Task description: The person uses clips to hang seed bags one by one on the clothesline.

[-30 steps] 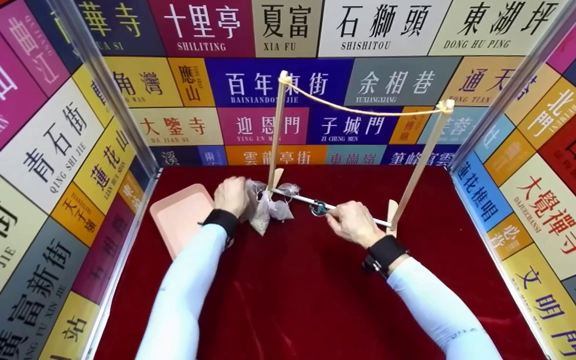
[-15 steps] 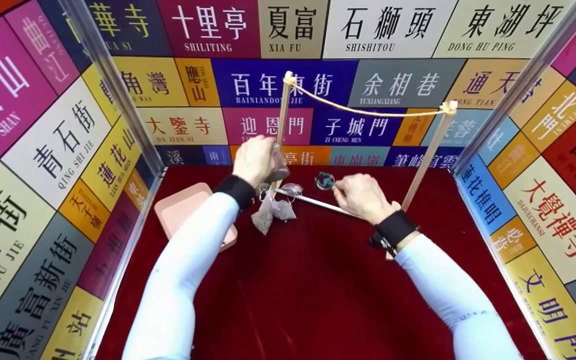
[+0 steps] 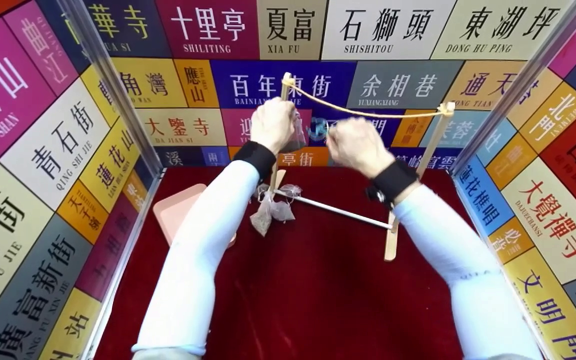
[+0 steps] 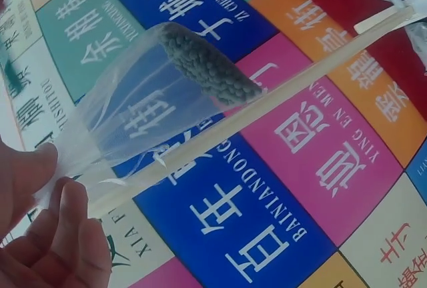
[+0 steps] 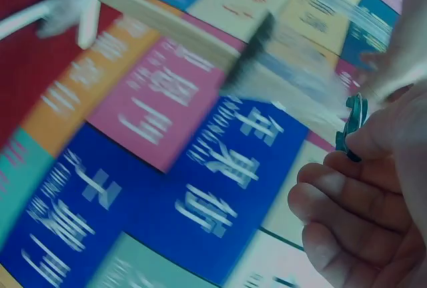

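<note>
My left hand [image 3: 274, 122] pinches the gathered neck of a sheer bag [image 4: 143, 111] with dark grains [image 4: 210, 68] in its bottom end. The bag hangs close to the left wooden post [image 3: 273, 180], just below its top. A little to the right, my right hand [image 3: 358, 145] is raised below the cord [image 3: 363, 113] strung between the two posts. Its thumb and index finger pinch a small teal ring-shaped piece [image 5: 351, 125]. The right wrist view shows the bag blurred beyond this piece.
Several sheer bags [image 3: 266, 215] lie at the left post's foot. A white rod [image 3: 343, 212] runs low from there to the right post [image 3: 433, 140]. Left of them, a pink tray [image 3: 174, 210] sits on the red cloth [image 3: 308, 290]. Printed panels wall in the back and sides.
My left hand has risen from beside the tray with a bag, up along the left post. My right hand has lifted the teal piece from near the white rod toward the cord.
</note>
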Available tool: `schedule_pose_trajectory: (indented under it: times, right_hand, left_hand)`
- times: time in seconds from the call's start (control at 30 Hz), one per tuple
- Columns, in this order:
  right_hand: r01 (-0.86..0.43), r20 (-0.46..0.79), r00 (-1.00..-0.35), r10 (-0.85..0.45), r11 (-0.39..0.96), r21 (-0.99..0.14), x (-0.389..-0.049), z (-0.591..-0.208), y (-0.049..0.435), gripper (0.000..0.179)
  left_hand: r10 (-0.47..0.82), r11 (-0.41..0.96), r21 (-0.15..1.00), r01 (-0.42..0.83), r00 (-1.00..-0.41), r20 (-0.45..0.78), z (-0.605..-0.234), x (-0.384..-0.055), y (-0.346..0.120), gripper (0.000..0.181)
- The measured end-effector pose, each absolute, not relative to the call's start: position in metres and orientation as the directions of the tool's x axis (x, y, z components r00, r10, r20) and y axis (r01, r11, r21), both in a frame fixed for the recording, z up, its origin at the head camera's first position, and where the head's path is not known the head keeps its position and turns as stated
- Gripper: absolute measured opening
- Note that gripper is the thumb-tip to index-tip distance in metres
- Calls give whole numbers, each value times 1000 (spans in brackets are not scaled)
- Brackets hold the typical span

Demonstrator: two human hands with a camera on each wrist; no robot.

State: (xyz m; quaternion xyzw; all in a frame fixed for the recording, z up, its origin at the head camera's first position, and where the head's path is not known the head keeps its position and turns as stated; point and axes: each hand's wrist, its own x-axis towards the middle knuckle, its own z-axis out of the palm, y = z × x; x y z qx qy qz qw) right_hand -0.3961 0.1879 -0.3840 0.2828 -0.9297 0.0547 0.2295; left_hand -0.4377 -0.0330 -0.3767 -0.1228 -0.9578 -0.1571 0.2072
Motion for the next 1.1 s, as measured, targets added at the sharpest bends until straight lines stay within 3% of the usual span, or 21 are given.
schedule_pose_trajectory:
  times: [0.17, 0.37, 0.67, 0.8, 0.97, 1.1]
  right_hand:
    - [-505, 427, -763, -485, 860, 76, -422, -339, 178, 41]
    - [-519, 297, -788, -539, 842, 150, -448, -310, 166, 29]
    - [-579, 243, -747, -619, 785, 220, -459, -297, 151, 20]
    - [-580, 236, -748, -621, 783, 222, -463, -294, 143, 20]
    - [-570, 200, -765, -612, 788, 233, -468, -290, 138, 21]
    - [-574, 183, -766, -616, 784, 235, -471, -292, 138, 21]
  left_hand:
    - [148, 926, 247, 284, -878, 455, -365, -446, -33, 15]
    - [153, 925, 239, 297, -864, 479, -360, -451, -32, 17]
    - [129, 915, 265, 303, -845, 519, -349, -462, -25, 37]
    - [106, 900, 321, 296, -861, 497, -344, -467, -24, 33]
    - [87, 862, 408, 302, -879, 469, -339, -471, -24, 14]
    - [96, 852, 422, 310, -884, 457, -338, -471, -25, 16]
